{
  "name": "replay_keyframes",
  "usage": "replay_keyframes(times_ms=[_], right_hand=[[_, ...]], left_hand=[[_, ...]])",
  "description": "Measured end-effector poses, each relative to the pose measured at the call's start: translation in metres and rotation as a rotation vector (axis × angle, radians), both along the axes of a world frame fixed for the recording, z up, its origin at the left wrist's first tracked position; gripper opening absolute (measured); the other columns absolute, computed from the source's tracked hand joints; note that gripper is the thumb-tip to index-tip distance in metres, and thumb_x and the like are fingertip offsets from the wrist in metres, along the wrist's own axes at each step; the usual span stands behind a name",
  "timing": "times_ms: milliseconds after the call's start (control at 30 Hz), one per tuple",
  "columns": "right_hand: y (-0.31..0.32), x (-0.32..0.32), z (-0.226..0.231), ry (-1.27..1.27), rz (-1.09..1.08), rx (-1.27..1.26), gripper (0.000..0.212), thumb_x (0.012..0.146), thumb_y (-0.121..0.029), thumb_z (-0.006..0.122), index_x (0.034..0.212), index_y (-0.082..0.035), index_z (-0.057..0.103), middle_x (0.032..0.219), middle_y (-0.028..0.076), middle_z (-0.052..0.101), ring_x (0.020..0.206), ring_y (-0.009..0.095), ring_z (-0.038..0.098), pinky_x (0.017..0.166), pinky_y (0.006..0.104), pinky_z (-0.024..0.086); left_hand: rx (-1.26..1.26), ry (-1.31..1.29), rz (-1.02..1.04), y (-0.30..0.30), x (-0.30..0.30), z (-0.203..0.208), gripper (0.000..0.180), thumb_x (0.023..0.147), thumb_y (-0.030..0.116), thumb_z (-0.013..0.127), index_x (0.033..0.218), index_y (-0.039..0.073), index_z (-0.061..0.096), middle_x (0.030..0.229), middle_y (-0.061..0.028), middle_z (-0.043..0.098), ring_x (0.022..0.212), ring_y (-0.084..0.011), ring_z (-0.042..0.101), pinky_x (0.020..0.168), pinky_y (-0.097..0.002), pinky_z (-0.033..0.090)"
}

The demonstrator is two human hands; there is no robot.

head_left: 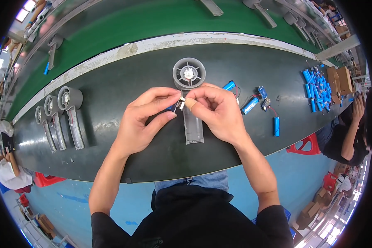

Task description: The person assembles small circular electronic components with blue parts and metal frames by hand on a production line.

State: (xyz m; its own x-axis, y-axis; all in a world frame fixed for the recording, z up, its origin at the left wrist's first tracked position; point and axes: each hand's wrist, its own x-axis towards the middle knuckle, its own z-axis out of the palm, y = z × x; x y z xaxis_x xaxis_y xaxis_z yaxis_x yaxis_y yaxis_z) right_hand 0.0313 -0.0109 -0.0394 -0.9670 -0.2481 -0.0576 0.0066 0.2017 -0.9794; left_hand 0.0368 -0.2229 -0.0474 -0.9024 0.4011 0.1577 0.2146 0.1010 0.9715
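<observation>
Over the open grey handle [194,131] of a fan housing, my two hands meet at a small circuit board [179,104] with a white part and thin pins. My left hand [140,118] pinches its left side between thumb and fingers; a bit of blue shows beside the fingertips. From the other side, my right hand [217,109] has thumb and forefinger closed on the white part. Just beyond the fingers lies the round grey fan head [189,73], with spokes and a silvery hub. My fingers hide where the handle joins it.
Three grey fan housings [70,99] lie at the left. Blue battery cells with wires and boards [250,106] lie right of my hand. Farther right are a heap of blue cells [316,89], a carton [344,80] and another person's hand [358,108]. A green belt [132,25] runs behind.
</observation>
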Motion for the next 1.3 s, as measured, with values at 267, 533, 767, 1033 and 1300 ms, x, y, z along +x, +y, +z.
replay_keyframes(times_ms=[267,533,767,1033,1300], right_hand=[[-0.004,0.003,-0.002,-0.107,-0.072,-0.113,0.007,0.091,-0.007,0.067,0.093,0.0,0.068,0.08,-0.008,0.056,0.067,-0.001,0.043,0.06,0.0183,0.036],[-0.004,0.001,-0.001,-0.011,-0.075,-0.112,0.007,0.09,-0.007,0.067,0.093,-0.001,0.069,0.078,-0.008,0.055,0.066,0.0,0.042,0.059,0.019,0.036],[-0.003,0.002,-0.001,-0.099,-0.078,-0.091,0.007,0.09,-0.007,0.067,0.093,0.0,0.069,0.076,-0.009,0.053,0.065,-0.001,0.041,0.059,0.0183,0.034],[-0.005,0.001,-0.001,-0.064,-0.074,-0.101,0.007,0.09,-0.006,0.067,0.092,0.0,0.069,0.077,-0.009,0.053,0.066,-0.001,0.042,0.059,0.0184,0.035],[-0.005,0.0,-0.008,0.249,-0.079,0.069,0.007,0.083,-0.002,0.072,0.089,0.0,0.068,0.076,-0.004,0.052,0.059,0.0,0.042,0.051,0.0182,0.033]], left_hand=[[-0.019,0.045,0.017,0.002,0.0,-0.002,0.039,0.086,-0.005,0.066,0.124,0.004,0.067,0.123,-0.0121,0.065,0.11,-0.0238,0.063,0.094,-0.0318,0.05],[0.036,0.003,0.023,0.002,-0.001,-0.002,0.039,0.086,-0.005,0.066,0.123,0.005,0.067,0.122,-0.0115,0.065,0.11,-0.0235,0.063,0.094,-0.0317,0.05],[0.027,0.025,0.03,0.004,-0.001,-0.003,0.039,0.086,-0.005,0.066,0.124,0.005,0.067,0.122,-0.0114,0.065,0.111,-0.0231,0.062,0.095,-0.0316,0.05],[0.046,0.02,0.012,0.001,-0.003,-0.004,0.039,0.086,-0.006,0.066,0.124,0.005,0.067,0.122,-0.0114,0.065,0.111,-0.023,0.062,0.095,-0.0315,0.05],[0.092,-0.08,0.014,0.002,-0.001,-0.002,0.034,0.09,-0.004,0.063,0.123,0.003,0.067,0.121,-0.0118,0.066,0.108,-0.0196,0.063,0.094,-0.0289,0.05]])
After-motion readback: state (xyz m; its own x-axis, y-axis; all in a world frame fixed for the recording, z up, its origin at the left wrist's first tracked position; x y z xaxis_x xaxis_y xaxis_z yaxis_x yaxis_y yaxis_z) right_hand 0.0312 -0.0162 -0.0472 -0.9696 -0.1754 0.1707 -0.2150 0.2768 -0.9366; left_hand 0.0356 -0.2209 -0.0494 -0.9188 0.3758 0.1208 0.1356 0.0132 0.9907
